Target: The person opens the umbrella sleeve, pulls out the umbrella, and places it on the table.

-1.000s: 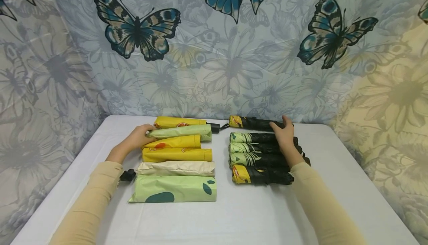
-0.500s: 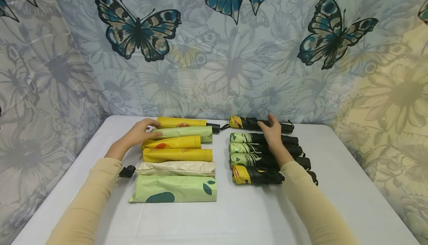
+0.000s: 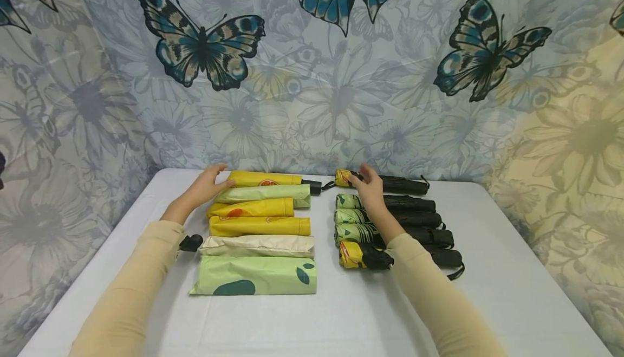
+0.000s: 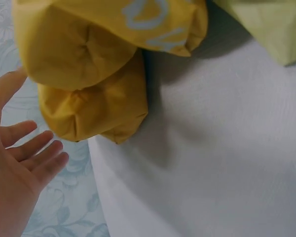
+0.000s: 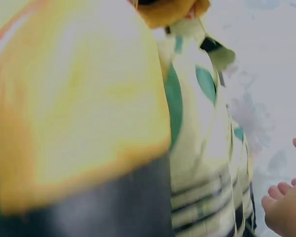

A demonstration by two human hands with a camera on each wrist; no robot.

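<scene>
In the head view my left hand is at the left end of the backmost yellow sleeve, which has a black umbrella handle at its right end. Its fingers are spread in the left wrist view, the thumb right at the yellow fabric. Over the right-hand row, my right hand reaches to the back black-and-yellow folded umbrella with loosely bent fingers. The right wrist view shows these fingers beside green-patterned umbrellas, gripping nothing.
Nearer in the left row lie light green, yellow and cream sleeves; the front one is light green. A black handle sticks out left. Green-and-black umbrellas and a front yellow-and-black umbrella fill the right row on the white table.
My right hand has moved left along the back umbrella, uncovering the black ends of the umbrellas. My left hand has shifted slightly back, from the light green sleeve toward the backmost yellow one.
</scene>
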